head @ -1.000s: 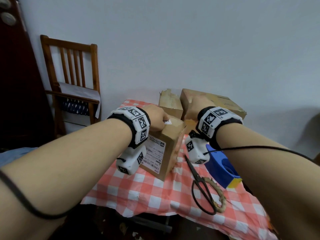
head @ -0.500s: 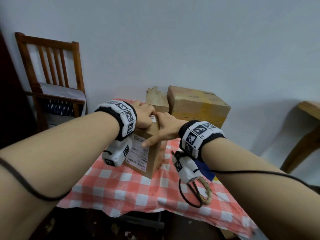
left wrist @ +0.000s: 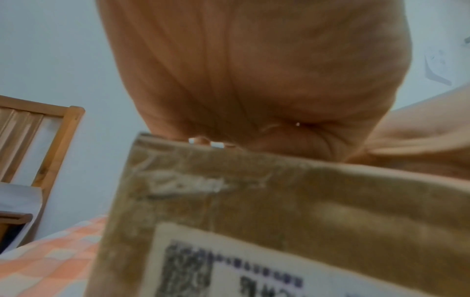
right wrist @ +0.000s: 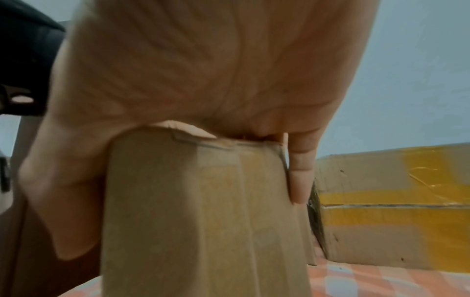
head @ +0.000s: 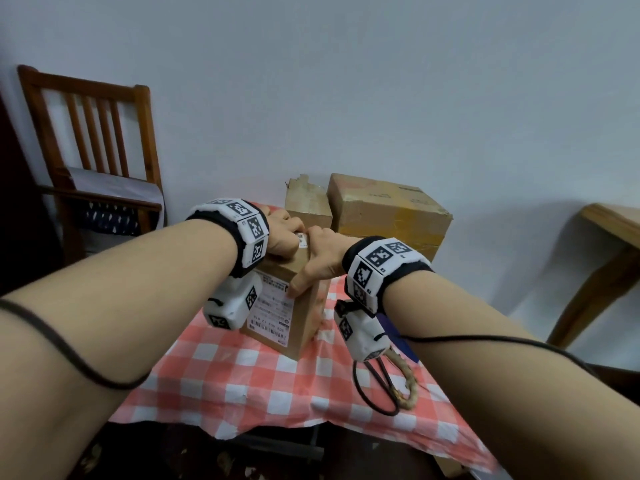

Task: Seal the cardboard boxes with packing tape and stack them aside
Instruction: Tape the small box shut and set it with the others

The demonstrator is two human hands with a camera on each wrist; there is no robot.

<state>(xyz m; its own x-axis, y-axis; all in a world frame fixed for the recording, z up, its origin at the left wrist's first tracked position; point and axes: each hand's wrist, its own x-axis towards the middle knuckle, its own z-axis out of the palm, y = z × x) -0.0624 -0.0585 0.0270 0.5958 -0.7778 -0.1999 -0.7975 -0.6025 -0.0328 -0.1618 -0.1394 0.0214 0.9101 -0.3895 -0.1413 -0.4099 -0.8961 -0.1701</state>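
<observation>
A small brown cardboard box [head: 301,317] with a white shipping label stands on the checked tablecloth [head: 242,375]. My left hand [head: 285,235] lies on the box's top at its left, fingers curled over it. My right hand [head: 313,261] grips the top from the right, thumb down at the near corner. In the right wrist view the thumb lies on one side of the box [right wrist: 203,211] and a finger runs down the far side. The left wrist view shows my palm over the box's top edge [left wrist: 279,191]; the fingertips are hidden. A blue tape dispenser [head: 389,325] shows partly behind my right wrist.
Two more boxes stand against the wall: a narrow torn one [head: 306,202] and a large one [head: 388,209] with yellow tape. Black scissors [head: 377,386] lie at the table's right front. A wooden chair [head: 93,140] stands at left, another wooden table [head: 609,237] at right.
My right hand came off the large back box and took hold of the small box's top beside my left hand. The view swung to the right.
</observation>
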